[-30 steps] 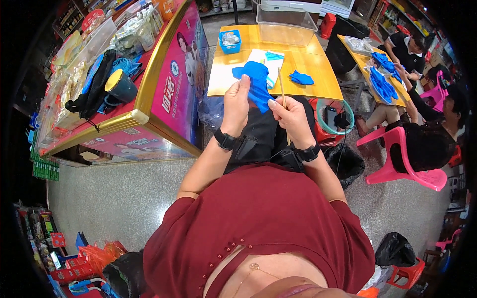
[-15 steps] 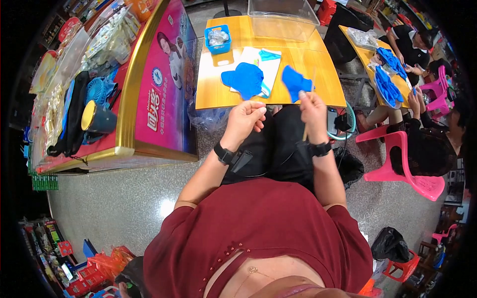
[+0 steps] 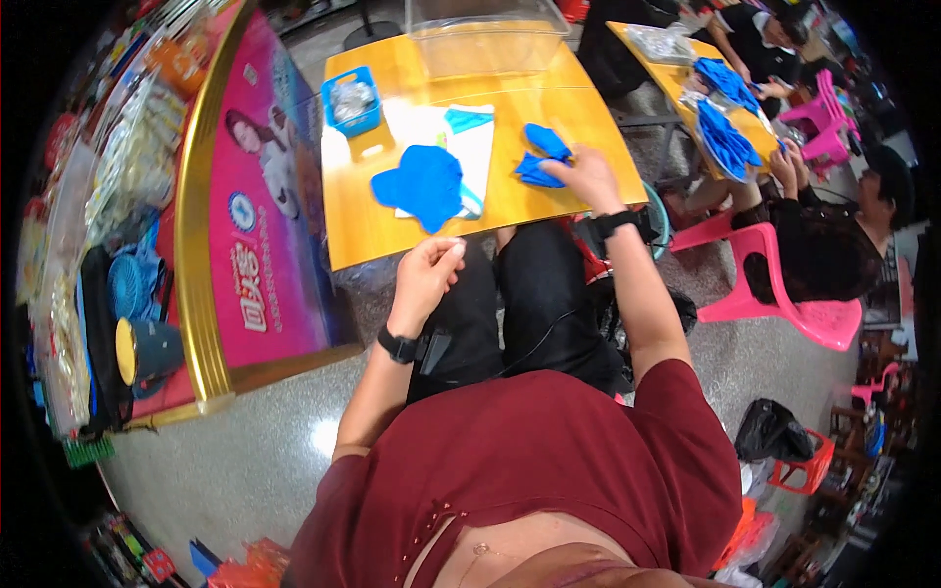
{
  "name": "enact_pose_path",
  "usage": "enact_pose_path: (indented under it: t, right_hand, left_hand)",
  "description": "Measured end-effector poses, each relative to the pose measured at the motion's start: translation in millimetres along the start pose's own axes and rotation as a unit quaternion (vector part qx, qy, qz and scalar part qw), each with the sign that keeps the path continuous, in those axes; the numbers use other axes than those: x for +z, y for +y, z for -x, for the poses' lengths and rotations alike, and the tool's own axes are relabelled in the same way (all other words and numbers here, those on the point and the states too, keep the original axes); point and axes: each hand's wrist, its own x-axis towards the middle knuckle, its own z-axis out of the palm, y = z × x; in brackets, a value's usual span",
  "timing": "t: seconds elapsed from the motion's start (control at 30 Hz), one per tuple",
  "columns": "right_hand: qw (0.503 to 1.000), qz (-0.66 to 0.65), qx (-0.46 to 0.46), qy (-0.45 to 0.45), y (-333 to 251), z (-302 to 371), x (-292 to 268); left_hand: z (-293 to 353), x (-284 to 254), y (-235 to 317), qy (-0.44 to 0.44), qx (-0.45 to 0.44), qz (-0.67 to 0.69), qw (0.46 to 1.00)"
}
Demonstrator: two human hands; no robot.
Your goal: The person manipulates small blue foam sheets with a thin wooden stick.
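Note:
My left hand (image 3: 427, 281) is just off the near edge of the table, thumb and fingertips pressed together; anything between them is too small to make out. A stack of blue cloth pieces (image 3: 420, 186) with a rounded, lobed outline lies beyond it, partly over a white sheet (image 3: 476, 147). Farther right, my right hand (image 3: 591, 180) reaches over the tabletop, its thumb and fingers closed at a small blue cloth piece (image 3: 545, 141). Another blue cloth piece (image 3: 536, 171) lies beside it, partly under the thumb.
A blue basket (image 3: 353, 116) with a clear bag inside stands at the table's far left. Behind is a clear plastic bin (image 3: 487, 44). A pink display counter (image 3: 257, 186) rises on the left. Two people work with blue cloth at another table (image 3: 676, 80) on the right, near pink chairs (image 3: 765, 284).
My right hand has gone forward and lowered its blue cloth piece to the tabletop. The thin stick seen at that hand no longer shows. The view has shifted; my left hand stays pinched.

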Motion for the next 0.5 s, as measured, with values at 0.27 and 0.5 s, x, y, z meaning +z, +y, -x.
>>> enact_pose_path:
  t: [0.27,0.5]
  right_hand:
    - [0.997,0.059,-0.045,-0.023,-9.3,3.9,13.7]
    - [0.984,0.016,-0.157,0.084,-54.4,10.4,9.5]
  left_hand:
    - [6.0,1.0,-9.3,0.048,0.038,0.019,0.998]
    - [3.8,-0.3,-13.2,0.065,0.033,0.046,0.996]
